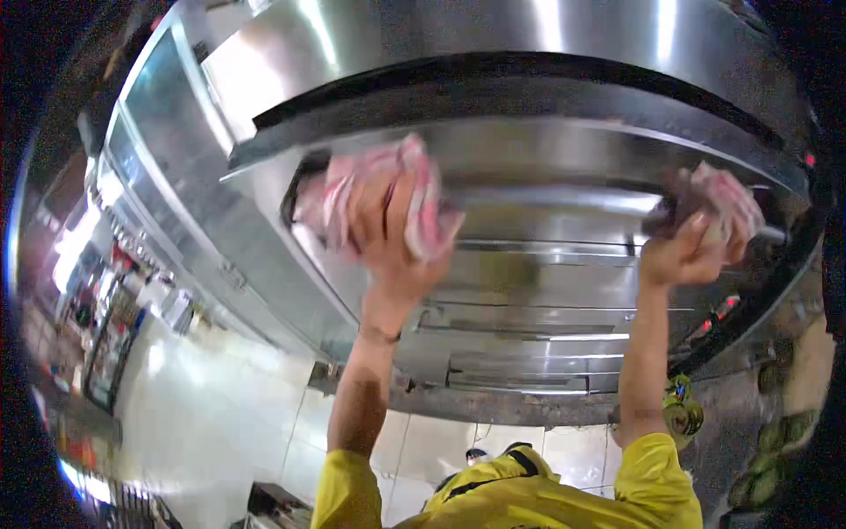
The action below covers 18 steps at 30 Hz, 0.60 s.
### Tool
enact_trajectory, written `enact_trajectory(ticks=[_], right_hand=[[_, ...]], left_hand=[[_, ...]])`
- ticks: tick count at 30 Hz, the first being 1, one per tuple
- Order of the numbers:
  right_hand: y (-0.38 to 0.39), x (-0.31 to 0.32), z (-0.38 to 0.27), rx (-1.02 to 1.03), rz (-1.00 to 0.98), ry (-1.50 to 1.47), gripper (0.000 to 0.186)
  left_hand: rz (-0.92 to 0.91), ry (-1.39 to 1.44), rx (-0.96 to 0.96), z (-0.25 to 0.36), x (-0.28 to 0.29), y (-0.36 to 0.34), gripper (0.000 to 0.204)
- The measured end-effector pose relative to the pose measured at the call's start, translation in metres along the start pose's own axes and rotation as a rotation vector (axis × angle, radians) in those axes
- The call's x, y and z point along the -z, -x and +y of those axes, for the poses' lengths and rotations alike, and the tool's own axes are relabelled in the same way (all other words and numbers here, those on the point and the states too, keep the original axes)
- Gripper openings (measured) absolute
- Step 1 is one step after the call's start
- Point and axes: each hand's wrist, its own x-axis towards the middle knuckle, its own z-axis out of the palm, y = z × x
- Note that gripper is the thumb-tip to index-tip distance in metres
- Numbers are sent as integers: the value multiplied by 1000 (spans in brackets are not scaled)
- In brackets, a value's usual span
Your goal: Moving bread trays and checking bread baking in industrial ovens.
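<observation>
My left hand (397, 251) is closed on a red-and-white striped cloth (423, 189), bunched up in front of the steel front of a large oven-like appliance (538, 278). A similar striped cloth (731, 207) is gripped in my right hand (679, 256), near the appliance's right side. Between the two hands runs a blurred horizontal metal bar (573, 198). Both cloths hide whether my fingers reach round this bar. Both arms are stretched forward and apart.
A dark ledge (529, 84) juts out above my hands. Glass-panelled framing (189, 167) stands at the left, beside a pale tiled floor (211, 379). Red lights (718, 313) glow at the right, and a round yellow-green object (683, 414) sits below them.
</observation>
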Motion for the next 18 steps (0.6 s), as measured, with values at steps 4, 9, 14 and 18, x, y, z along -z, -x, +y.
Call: enact_trajectory(ticks=[4, 9, 14, 18], right_hand=[[-35, -17, 22, 208, -239, 507, 24], [-45, -48, 48, 253, -355, 549, 30], [-33, -52, 69, 225, -392, 60, 32], [26, 10, 36, -289, -595, -2, 33]], left_hand=[[19, 63, 104, 2, -21, -54, 40], [-23, 79, 84, -10, -50, -90, 47], [-641, 50, 392, -6, -53, -120, 39], [-574, 181, 269, -23, -59, -95, 40]])
